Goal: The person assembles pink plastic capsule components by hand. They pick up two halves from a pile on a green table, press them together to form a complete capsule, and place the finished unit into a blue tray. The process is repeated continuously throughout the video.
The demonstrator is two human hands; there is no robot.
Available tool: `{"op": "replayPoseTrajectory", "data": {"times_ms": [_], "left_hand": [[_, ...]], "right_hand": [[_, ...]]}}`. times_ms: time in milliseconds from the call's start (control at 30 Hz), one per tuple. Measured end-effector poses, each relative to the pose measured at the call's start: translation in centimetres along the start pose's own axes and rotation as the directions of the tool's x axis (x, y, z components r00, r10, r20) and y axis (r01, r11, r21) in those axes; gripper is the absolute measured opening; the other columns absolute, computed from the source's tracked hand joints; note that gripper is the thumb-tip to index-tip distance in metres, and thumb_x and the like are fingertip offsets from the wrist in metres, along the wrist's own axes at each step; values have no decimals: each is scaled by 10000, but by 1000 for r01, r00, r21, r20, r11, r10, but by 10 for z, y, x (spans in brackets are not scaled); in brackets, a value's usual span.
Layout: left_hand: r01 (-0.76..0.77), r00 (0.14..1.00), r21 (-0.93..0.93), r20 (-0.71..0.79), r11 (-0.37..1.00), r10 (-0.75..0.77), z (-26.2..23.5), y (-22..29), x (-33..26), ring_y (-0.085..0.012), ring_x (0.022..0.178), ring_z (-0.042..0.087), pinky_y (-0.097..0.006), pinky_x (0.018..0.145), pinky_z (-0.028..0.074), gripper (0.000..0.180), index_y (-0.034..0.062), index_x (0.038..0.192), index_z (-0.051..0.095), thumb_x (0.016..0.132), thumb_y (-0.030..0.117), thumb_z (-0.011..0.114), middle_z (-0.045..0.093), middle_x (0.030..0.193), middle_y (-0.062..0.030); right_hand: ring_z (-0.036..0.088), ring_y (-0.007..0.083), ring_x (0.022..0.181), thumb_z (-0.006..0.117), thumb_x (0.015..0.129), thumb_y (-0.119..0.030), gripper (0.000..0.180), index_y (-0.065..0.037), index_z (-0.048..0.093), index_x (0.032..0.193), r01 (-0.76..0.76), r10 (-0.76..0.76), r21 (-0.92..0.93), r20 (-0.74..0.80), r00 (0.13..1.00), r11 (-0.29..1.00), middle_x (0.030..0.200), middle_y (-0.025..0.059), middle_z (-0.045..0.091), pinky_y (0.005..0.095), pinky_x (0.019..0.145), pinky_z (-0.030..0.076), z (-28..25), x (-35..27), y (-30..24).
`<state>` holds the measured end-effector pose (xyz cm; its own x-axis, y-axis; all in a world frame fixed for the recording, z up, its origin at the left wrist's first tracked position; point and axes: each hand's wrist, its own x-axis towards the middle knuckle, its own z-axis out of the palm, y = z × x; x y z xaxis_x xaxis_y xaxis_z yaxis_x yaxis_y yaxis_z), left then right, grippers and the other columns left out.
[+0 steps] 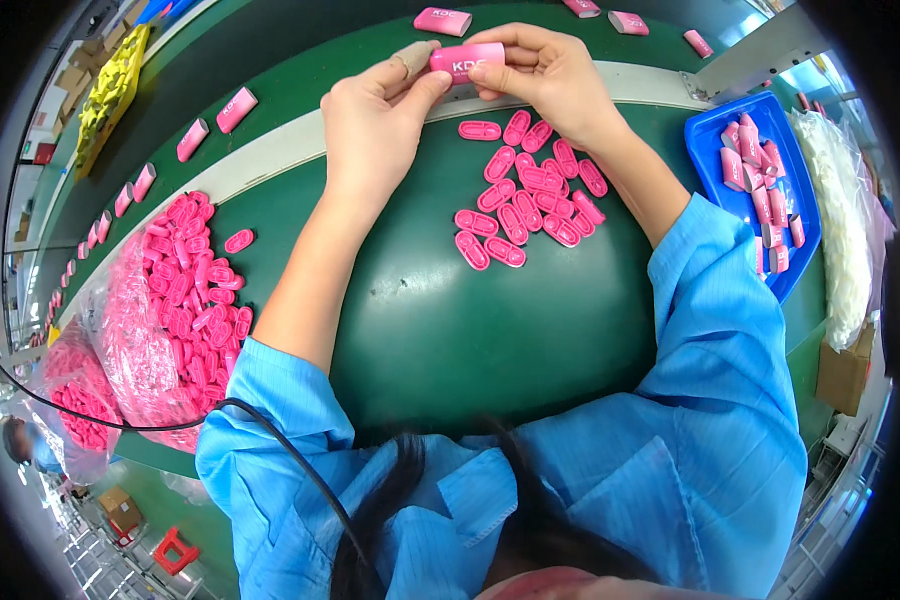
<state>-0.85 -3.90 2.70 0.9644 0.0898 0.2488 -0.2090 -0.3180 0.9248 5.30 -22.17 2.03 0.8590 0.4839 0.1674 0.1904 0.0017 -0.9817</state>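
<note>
Over the pale strip at the table's far edge, both hands hold one pink printed casing, a short flat tube with rounded sides. My left hand pinches its left end; a beige cover wraps one of its fingers. My right hand grips the right end between thumb and fingers. Whether a small part sits at the casing's ends is hidden by the fingers. Just below the hands, several pink oval end caps lie loosely on the green tabletop, some overlapping.
At left, a large heap of pink caps spills from a clear plastic bag. A blue tray of pink casings stands at right, beside a bag of white parts. More casings line the green belt beyond. A black cable crosses my left sleeve.
</note>
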Motion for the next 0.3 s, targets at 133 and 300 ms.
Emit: {"op": "replayPoseTrajectory", "data": {"times_ms": [133, 300], "left_hand": [[12, 1000, -130, 30, 991, -8, 0, -3, 1, -141, 929, 659, -259, 848, 531, 348, -36, 1233, 598, 910, 89, 638, 683, 1060, -101], [21, 1000, -50, 13, 999, -20, 9, -11, -3, -151, 937, 665, -273, 850, 532, 347, -13, 1251, 593, 928, 112, 622, 691, 1049, -100]], "right_hand": [[639, 112, 816, 683, 876, -110, 301, 20, 615, 1139, 30, -29, -53, 18, 999, 998, 948, 87, 687, 248, 774, 547, -3, 0, -2], [644, 117, 848, 678, 881, -109, 294, 19, 617, 1139, 27, -27, -36, 14, 1000, 999, 977, 94, 688, 250, 779, 548, 1, 0, -2]]}}
